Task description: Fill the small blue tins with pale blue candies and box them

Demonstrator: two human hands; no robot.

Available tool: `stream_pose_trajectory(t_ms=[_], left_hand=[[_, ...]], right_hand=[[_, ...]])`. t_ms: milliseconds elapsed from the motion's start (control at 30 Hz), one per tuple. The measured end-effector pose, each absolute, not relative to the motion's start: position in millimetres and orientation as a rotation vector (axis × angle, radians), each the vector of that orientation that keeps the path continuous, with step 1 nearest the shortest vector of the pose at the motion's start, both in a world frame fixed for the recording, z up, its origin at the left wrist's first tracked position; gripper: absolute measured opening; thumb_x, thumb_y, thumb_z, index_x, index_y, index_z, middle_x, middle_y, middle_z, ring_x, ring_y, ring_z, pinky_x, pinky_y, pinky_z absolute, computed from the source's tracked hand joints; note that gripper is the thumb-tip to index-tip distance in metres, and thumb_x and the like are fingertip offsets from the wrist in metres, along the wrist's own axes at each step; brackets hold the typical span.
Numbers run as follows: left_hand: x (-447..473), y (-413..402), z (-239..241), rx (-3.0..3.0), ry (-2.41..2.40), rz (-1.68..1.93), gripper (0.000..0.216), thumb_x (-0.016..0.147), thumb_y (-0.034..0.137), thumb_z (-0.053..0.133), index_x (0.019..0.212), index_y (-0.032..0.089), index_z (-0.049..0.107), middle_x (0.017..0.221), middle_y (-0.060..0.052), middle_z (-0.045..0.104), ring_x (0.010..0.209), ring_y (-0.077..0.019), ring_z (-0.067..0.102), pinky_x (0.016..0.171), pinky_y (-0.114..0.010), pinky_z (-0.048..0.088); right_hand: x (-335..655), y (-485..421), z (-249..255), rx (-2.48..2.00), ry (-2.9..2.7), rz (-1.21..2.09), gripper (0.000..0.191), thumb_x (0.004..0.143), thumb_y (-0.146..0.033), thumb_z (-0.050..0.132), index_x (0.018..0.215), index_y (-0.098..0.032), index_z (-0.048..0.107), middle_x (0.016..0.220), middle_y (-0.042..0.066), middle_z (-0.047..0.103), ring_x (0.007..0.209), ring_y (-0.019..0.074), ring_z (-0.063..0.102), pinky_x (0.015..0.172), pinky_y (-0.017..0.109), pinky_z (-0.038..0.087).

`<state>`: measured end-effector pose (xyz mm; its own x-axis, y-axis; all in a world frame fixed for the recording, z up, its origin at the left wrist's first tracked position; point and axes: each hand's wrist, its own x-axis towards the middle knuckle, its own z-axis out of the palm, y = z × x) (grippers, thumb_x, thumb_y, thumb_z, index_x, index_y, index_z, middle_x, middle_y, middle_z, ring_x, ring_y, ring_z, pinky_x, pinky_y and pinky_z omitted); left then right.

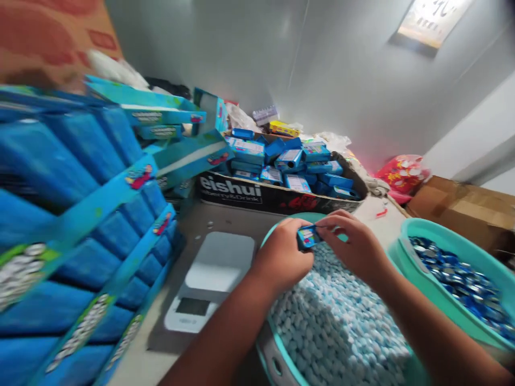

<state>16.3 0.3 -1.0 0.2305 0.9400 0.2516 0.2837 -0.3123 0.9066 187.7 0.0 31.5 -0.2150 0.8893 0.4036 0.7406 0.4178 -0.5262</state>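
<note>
My left hand [281,257] and my right hand [356,244] are both closed on one small blue tin [308,236], held between them above a teal basin [277,362]. The basin is heaped with small white and pale blue candies [333,321]. The tin shows a colourful printed face. My fingers pinch its two ends, and I cannot tell if its lid is open.
A white digital scale [209,284] lies left of the basin. Stacked blue display boxes [80,214] fill the left side. A dark carton [277,195] of small blue tins stands behind. A second teal basin [442,268] with blue lids sits at right, beside a brown cardboard box [462,206].
</note>
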Motion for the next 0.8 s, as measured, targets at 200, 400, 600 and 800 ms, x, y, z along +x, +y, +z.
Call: stream_pose_trajectory(t_ms=[200,400,600,800], left_hand=[[13,-2,-3,1.816,1.128,1.053,0.045,0.067,0.015,0.059,0.111,0.022,0.066,0.110,-0.006,0.069,0.101,-0.0229,0.065,0.091,-0.033,0.053],[13,-1,-3,1.837,1.130,1.024,0.045,0.068,0.015,0.060,0.113,0.021,0.066,0.112,-0.008,0.068,0.102,-0.0243,0.064,0.093,-0.034,0.053],[14,0,4,1.762,1.129,1.071,0.043,0.069,0.011,0.064,0.111,0.021,0.066,0.111,-0.007,0.069,0.103,-0.0233,0.065,0.095,-0.036,0.052],[11,6,9,1.468,1.230,1.311,0.047,0.077,0.026,0.071,0.122,0.021,0.057,0.114,-0.008,0.068,0.101,-0.0223,0.067,0.092,-0.037,0.054]], right_hand=[[195,1,26,-1.399,-2.067,0.173,0.018,0.086,-0.035,0.059,0.086,-0.024,0.073,0.080,0.003,0.070,0.069,0.0191,0.065,0.062,0.031,0.050],[193,1,24,-1.397,-2.040,0.178,0.019,0.085,-0.035,0.058,0.081,-0.025,0.073,0.077,0.004,0.072,0.065,0.0205,0.065,0.059,0.032,0.051],[184,-3,29,-1.355,-1.759,0.394,0.019,0.086,-0.038,0.063,0.093,-0.022,0.070,0.086,0.005,0.075,0.078,0.0215,0.070,0.073,0.034,0.055],[190,13,23,-1.293,-1.397,0.800,0.023,0.082,-0.037,0.060,0.097,-0.020,0.064,0.094,0.008,0.073,0.090,0.0233,0.068,0.082,0.040,0.054]])
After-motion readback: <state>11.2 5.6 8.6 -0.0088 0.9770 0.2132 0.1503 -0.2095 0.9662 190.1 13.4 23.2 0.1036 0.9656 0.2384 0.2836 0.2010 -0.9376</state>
